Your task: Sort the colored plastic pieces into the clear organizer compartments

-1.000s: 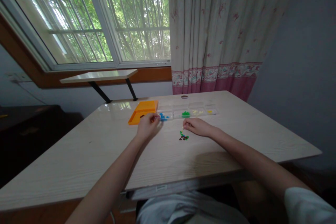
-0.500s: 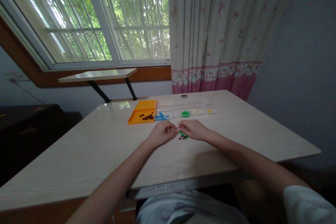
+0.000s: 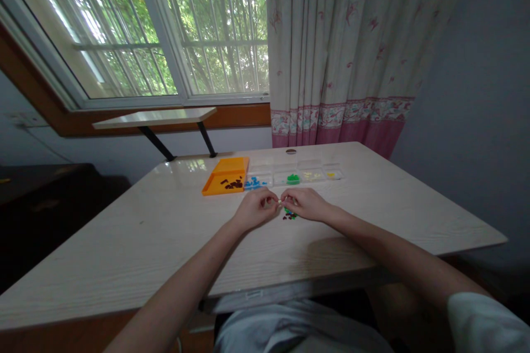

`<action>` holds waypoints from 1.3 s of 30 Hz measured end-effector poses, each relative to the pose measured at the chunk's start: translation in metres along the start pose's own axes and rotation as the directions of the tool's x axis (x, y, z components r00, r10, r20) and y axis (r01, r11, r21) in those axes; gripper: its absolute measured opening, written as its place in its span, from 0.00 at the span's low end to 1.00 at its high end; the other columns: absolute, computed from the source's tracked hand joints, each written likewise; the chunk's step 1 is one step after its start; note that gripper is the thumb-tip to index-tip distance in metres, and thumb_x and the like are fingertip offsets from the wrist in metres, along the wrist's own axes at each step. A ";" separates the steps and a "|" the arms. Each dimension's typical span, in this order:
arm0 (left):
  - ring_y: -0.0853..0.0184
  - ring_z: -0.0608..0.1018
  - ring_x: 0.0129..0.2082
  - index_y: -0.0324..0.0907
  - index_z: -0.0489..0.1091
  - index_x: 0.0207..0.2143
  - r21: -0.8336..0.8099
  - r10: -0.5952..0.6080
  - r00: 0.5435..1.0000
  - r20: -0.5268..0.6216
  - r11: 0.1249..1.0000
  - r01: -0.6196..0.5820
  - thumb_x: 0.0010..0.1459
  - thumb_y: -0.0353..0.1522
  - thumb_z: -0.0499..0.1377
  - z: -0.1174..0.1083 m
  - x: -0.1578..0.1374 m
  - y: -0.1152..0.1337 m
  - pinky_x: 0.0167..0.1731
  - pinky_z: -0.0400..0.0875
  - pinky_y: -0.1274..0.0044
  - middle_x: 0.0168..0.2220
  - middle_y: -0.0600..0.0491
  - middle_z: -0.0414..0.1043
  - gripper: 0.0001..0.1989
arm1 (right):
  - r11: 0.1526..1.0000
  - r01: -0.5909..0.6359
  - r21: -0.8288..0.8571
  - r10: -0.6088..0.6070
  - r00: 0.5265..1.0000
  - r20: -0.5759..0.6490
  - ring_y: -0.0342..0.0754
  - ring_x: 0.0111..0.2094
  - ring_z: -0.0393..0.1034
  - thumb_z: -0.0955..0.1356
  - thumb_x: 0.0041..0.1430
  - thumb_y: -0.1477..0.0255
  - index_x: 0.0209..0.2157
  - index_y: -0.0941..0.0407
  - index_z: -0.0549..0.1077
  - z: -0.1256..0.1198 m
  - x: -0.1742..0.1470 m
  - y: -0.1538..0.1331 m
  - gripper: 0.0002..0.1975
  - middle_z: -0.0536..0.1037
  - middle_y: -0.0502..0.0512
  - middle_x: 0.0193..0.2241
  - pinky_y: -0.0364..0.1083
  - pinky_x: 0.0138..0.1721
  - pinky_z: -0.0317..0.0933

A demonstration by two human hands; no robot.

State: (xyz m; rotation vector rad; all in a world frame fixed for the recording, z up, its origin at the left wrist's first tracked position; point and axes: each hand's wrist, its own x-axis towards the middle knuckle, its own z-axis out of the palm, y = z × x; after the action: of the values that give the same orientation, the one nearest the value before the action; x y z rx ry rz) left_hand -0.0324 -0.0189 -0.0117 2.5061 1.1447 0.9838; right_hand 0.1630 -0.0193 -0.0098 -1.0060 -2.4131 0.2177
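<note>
My left hand [image 3: 257, 207] and my right hand [image 3: 304, 203] meet fingertip to fingertip over the middle of the table. Pinched between them is a small whitish piece [image 3: 280, 202], too tiny to identify further. Both hands are closed on it. Just below my right fingers lies a small cluster of green, blue and dark brown pieces [image 3: 290, 215], partly covered by that hand. Beyond the hands, an open orange case [image 3: 211, 187] holds dark brown pieces [image 3: 234, 183]. Beside it are blue pieces [image 3: 254, 182] in a clear box.
More clear boxes continue to the right, with green pieces [image 3: 293, 178], pale cream pieces [image 3: 311, 176] and yellow pieces [image 3: 330, 175]. A raised shelf [image 3: 157, 117] on black legs stands at the table's back left. The pale wooden table [image 3: 136, 253] ends close to my body.
The whitish piece and the fingertips around it have shifted very slightly. Both hands otherwise keep their place, and the boxes are unchanged.
</note>
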 end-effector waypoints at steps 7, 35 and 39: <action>0.75 0.64 0.21 0.39 0.71 0.28 -0.026 0.014 1.000 -0.009 1.000 -0.014 0.49 0.33 0.57 0.001 0.000 0.000 0.22 0.57 0.82 0.23 0.55 0.66 0.07 | 1.000 0.001 0.005 -0.001 1.000 -0.029 0.40 0.26 0.63 0.63 0.56 0.70 0.34 0.57 0.70 0.000 0.000 -0.001 0.07 0.71 0.49 0.24 0.38 0.29 0.52; 0.68 0.72 0.36 0.46 0.69 0.43 0.245 0.064 0.958 0.281 0.960 -0.136 0.55 0.29 0.49 0.002 -0.007 0.002 0.36 0.66 0.79 0.40 0.52 0.65 0.14 | 0.990 -0.121 -0.071 0.072 0.874 -0.481 0.42 0.24 0.62 0.60 0.57 0.64 0.33 0.57 0.70 -0.034 0.000 0.036 0.12 0.72 0.53 0.26 0.41 0.29 0.55; 0.69 0.71 0.37 0.45 0.69 0.39 0.234 0.064 0.960 0.272 0.963 -0.131 0.55 0.30 0.50 0.000 -0.007 0.001 0.36 0.66 0.79 0.40 0.51 0.66 0.12 | 0.992 -0.101 -0.077 0.052 0.875 -0.481 0.42 0.24 0.62 0.60 0.57 0.65 0.33 0.57 0.70 -0.033 -0.001 0.032 0.12 0.72 0.54 0.26 0.41 0.29 0.55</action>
State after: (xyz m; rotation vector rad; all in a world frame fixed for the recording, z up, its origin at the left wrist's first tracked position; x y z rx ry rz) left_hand -0.0353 -0.0243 -0.0146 2.8100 1.1308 0.5292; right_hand 0.2003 0.0018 0.0070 -1.0559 -1.9477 -0.1192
